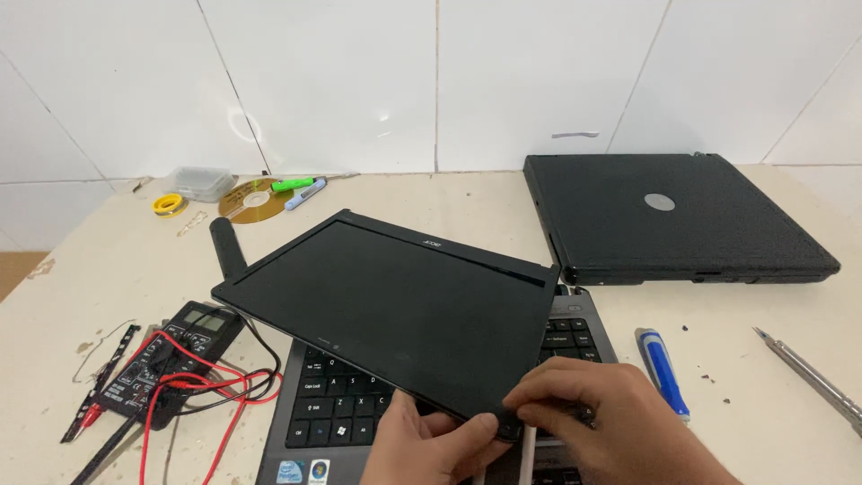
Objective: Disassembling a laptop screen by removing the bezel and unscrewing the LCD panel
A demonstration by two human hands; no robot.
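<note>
Where screen panel (395,301) tilts, keyboard (350,404) partly hidden.

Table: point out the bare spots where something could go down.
Free: table between disc and closed laptop; also between blue tool and metal tool. Crowded: left front, multimeter with leads; centre, open laptop under both hands.

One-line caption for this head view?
Both hands, left hand and right hand, grip the corner of a detached black laptop screen panel above a grey laptop keyboard.
</note>
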